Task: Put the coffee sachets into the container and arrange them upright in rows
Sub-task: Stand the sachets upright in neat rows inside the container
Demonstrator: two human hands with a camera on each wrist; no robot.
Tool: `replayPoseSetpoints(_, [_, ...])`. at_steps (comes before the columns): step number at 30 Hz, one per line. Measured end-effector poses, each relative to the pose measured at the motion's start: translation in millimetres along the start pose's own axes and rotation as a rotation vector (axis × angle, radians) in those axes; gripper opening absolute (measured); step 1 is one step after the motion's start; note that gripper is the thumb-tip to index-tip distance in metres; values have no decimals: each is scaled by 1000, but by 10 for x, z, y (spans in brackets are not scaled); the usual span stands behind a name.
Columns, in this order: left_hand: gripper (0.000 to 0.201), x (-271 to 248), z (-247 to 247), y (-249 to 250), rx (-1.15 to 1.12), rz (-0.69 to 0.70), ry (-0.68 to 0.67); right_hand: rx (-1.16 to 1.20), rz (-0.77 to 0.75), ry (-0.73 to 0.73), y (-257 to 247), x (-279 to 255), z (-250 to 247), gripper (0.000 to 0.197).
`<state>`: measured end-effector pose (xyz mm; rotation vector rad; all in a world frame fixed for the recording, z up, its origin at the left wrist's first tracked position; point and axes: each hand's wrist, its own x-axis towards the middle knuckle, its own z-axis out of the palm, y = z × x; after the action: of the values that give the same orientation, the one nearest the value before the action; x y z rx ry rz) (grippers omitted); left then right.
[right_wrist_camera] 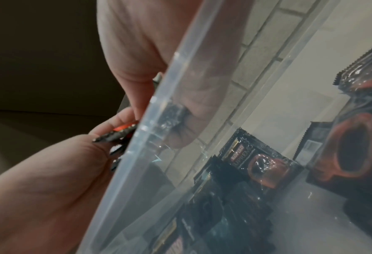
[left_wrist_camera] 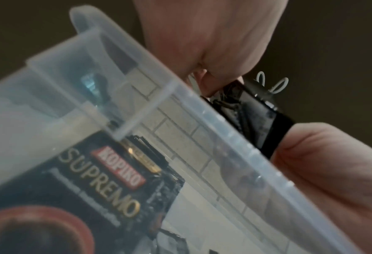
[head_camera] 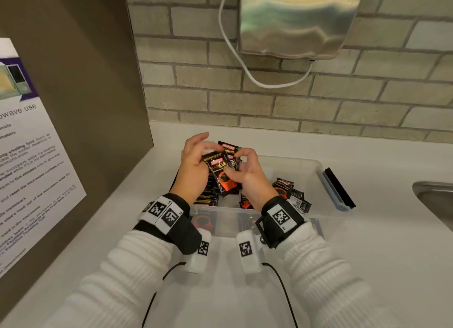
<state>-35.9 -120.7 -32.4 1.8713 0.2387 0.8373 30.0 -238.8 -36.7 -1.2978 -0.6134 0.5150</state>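
Head view, near to far. Two white sleeves (head_camera: 137, 261) reach forward over a white counter (head_camera: 220, 291); each wrist carries a black strap with printed square markers, and a thin black cable runs back from each.

Clear plastic container (head_camera: 316, 171) sits on the counter just past the wrists. Loose sachets (head_camera: 283, 185) lie in it at mixed angles, some flat, some leaning; none in rows. Through the near wall, both wrist views show black packs with a red cup print, lettering "KOPIKO SUPREMO" (left_wrist_camera: 107, 180).

Above the container's left part, both hands meet on a small bunch of sachets (head_camera: 221, 171).
- Left hand (head_camera: 195, 161): fingers curled round the bunch from the left; index finger raised and bent above it.
- Right hand (head_camera: 247, 173): thumb and fingers pinch the bunch from the right; thumb on the front pack's face.
- Front pack is tilted, top towards the left hand. At least one more pack stands behind it, its red label showing above the fingers.
- Wrist views: the bunch is held over the container rim (right_wrist_camera: 150, 110); exact pack count cannot be told.

Right of the container: a lid (head_camera: 335, 188), blue-edged with a dark strip, lies on the counter touching or just beside the container wall. Far right, the corner of a steel sink (head_camera: 434, 195).

Left: a brown panel with a printed microwave-use notice (head_camera: 29, 156). Behind: a grey brick wall (head_camera: 318, 107) with a steel dispenser (head_camera: 299, 19) and a looping white cord (head_camera: 247, 65).
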Motion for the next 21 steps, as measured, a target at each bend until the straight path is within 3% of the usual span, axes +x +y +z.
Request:
replayPoseSetpoints(3, [34,-34,-13,160,-678,-293,-40,105,-32,22,-14,13,11,64])
replayPoseSetpoints(4, [33,-40,-19,202,-772,-372,-113,152,-17,24,-19,28,31,70])
replayPoseSetpoints(7, [42,-58,-7,261,-662,-490,-350,171,28,27,-66,65,168,56])
replayPoseSetpoints(9, [36,-67,0,271,-657,-533,-350,-125,-2,77,-120,60,264,40])
replayPoseSetpoints(11, [40,-62,-9,268,-728,-570,-329,-579,-94,125,-145,32,277,40])
replayPoseSetpoints(13, [44,-52,-29,264,-780,-590,-332,-899,-222,156,-217,-40,243,51])
replayPoseSetpoints(16, [49,-28,-79,283,-815,-595,-344,-954,-361,-49,-407,-141,189,78])
replayPoseSetpoints(19, [58,-31,-87,332,-803,-574,-392,-1184,-319,-267,-559,-138,154,118])
replayPoseSetpoints(21, [54,-55,-48,349,-795,-559,-447,-1307,-281,-293,-594,-98,142,124])
